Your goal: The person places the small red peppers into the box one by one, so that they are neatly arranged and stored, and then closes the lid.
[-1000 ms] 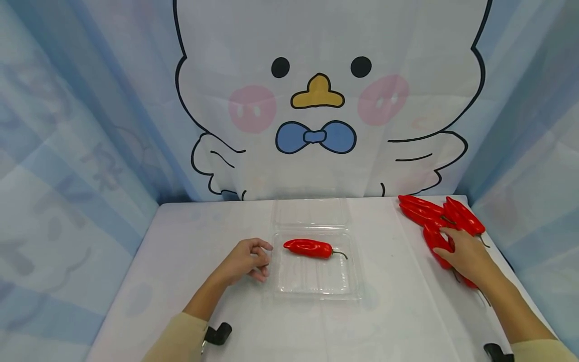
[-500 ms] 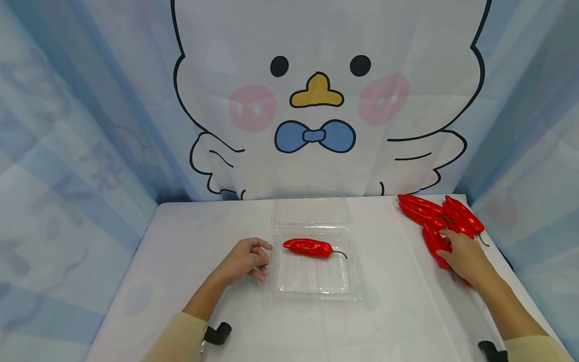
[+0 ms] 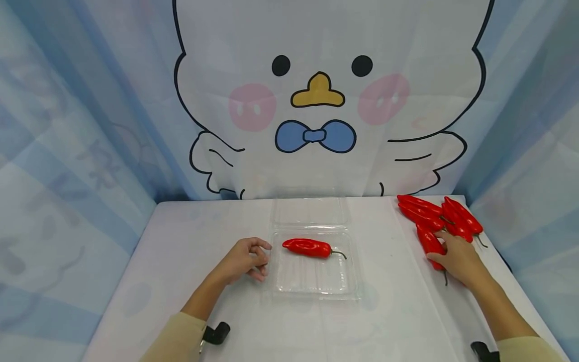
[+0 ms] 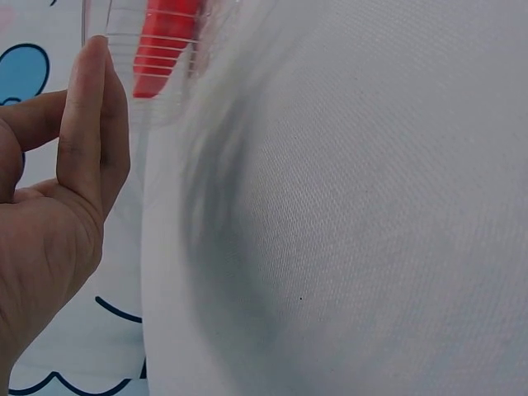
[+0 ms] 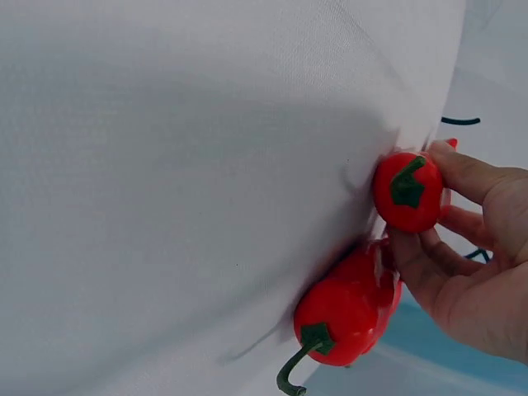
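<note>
My right hand [image 3: 459, 259] pinches a red pepper [image 3: 429, 244] between thumb and fingers at the table's right side. Its green stem points toward me in the head view; in the right wrist view this pepper [image 5: 407, 194] is seen stem-end on. Another red pepper [image 5: 338, 318] lies close beside it there. My left hand [image 3: 246, 261], fingers relaxed and slightly bent, is at the left edge of an opened clear plastic container [image 3: 312, 289]. One red pepper [image 3: 307, 248] lies crosswise in the container, stem to the right. In the left wrist view, fingertips [image 4: 92, 49] overlap the container's side.
Several more red peppers [image 3: 420, 211] lie piled at the back right corner of the white table [image 3: 203, 221]. The container's lid [image 3: 311, 211] is folded back toward the rear curtain [image 3: 316, 173]. Blue and white curtains close off both sides.
My right hand has shifted a little to the left, drawing the pepper away from the pile. The left hand and the container have stayed put.
</note>
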A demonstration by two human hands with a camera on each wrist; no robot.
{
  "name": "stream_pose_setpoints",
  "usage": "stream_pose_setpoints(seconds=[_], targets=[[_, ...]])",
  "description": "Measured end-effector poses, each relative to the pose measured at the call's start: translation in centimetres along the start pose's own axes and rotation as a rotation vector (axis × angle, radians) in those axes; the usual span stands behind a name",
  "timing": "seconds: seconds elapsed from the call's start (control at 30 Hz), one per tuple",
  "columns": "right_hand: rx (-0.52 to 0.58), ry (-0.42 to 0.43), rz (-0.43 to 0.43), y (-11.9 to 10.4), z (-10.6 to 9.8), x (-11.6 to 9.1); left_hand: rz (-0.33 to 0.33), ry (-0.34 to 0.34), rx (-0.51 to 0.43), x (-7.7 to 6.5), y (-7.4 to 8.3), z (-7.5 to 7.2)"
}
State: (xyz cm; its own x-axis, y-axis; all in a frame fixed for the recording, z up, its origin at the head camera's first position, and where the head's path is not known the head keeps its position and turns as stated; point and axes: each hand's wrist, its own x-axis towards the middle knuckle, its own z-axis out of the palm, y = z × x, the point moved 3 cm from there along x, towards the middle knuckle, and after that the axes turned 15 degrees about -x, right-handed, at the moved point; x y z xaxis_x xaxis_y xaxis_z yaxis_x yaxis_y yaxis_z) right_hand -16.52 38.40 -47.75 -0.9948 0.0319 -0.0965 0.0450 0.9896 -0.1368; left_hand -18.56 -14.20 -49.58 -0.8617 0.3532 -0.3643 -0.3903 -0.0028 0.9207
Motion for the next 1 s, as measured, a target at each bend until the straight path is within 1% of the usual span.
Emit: stream_pose_setpoints(seconds=[0.17,0.4,0.67,0.87,1.0], targets=[[0.003,0.002,0.006,-0.13,0.22,-0.06,0.004,-0.004,0.005,0.00,0.02,0.01],[0.001,0.040,0.001,-0.21,0.55,-0.10,0.004,0.006,0.014,-0.18,0.18,0.10],[-0.005,0.041,-0.009,-0.56,0.64,-0.27,0.015,-0.003,0.012,-0.19,0.22,0.12],[0.010,0.036,0.008,-0.71,0.88,-0.46,0.007,0.002,0.006,-0.06,0.02,0.08],[0.013,0.047,0.015,-0.75,1.00,-0.51,0.009,0.000,0.006,0.00,-0.01,0.06]])
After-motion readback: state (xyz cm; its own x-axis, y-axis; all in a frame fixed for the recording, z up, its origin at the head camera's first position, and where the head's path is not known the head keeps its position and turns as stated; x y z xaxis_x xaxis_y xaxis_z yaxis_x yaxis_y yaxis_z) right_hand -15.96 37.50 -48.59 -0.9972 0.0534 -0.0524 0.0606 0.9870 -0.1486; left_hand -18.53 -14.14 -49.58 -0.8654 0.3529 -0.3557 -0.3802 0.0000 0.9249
